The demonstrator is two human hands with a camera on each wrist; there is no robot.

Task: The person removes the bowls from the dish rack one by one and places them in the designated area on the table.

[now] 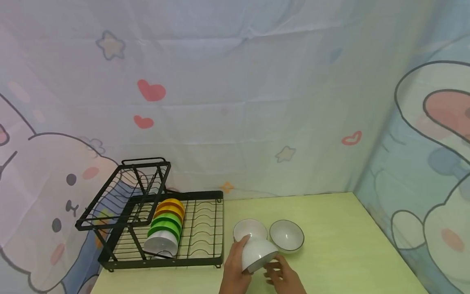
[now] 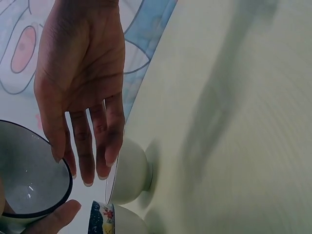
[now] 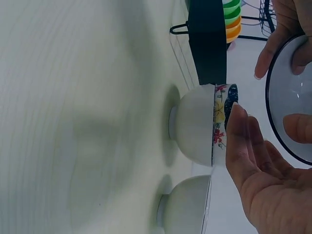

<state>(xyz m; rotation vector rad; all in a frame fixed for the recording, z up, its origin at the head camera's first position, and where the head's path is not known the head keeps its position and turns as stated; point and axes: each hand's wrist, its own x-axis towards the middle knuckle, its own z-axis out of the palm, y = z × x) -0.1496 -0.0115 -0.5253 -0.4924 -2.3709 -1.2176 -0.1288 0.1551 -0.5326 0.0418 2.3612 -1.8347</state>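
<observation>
Held bowl (image 1: 256,252) & 2 bowls (image 1: 287,235) nr it look smooth, glossy ceramic; rack (image 1: 198,262) matt metal, backdrop (image 1: 238,81) creased cloth, tbltop (image 1: 338,241) smooth.

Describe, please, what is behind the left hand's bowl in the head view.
Another bowl shows its far rim and pale inside; its near side is covered by the held bowl and left hand.

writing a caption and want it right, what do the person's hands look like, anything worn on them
The left grip and right grip are bare human hands; the right one's fingers look slim. No glove, ring or sleeve shows on either; anything worn farther up is out of frame.
</observation>
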